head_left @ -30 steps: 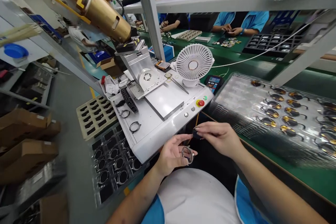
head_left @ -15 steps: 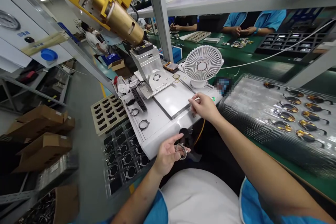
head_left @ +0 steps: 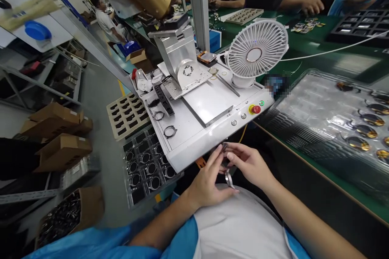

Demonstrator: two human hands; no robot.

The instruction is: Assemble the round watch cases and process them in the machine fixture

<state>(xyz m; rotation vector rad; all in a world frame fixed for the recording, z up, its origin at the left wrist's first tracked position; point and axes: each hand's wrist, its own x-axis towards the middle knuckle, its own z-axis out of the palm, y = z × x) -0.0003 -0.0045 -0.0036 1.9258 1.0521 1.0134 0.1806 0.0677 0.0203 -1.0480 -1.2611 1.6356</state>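
Note:
My left hand (head_left: 208, 184) is closed on a silver metal ring, a watch case by its look (head_left: 228, 179), held low near the thumb. Its fingertips reach up to meet my right hand (head_left: 252, 166), whose thumb and fingers are pinched together. A small dark piece (head_left: 225, 145) shows between the fingertips of both hands; its exact shape is hidden. Both hands are in front of my body, just below the front edge of the white machine (head_left: 194, 147).
Two dark rings (head_left: 170, 131) lie on the machine, beside a flat metal plate (head_left: 209, 103). A white fan (head_left: 253, 54) and a red button (head_left: 255, 109) are to the right. A clear tray (head_left: 319, 109) holds several parts. Left stand a black tray (head_left: 133, 198) and a beige tray (head_left: 117, 133).
My right hand has left the machine's front edge and come down to my left hand. The left hand has turned inward with the ring. The camera view has shifted closer to the machine.

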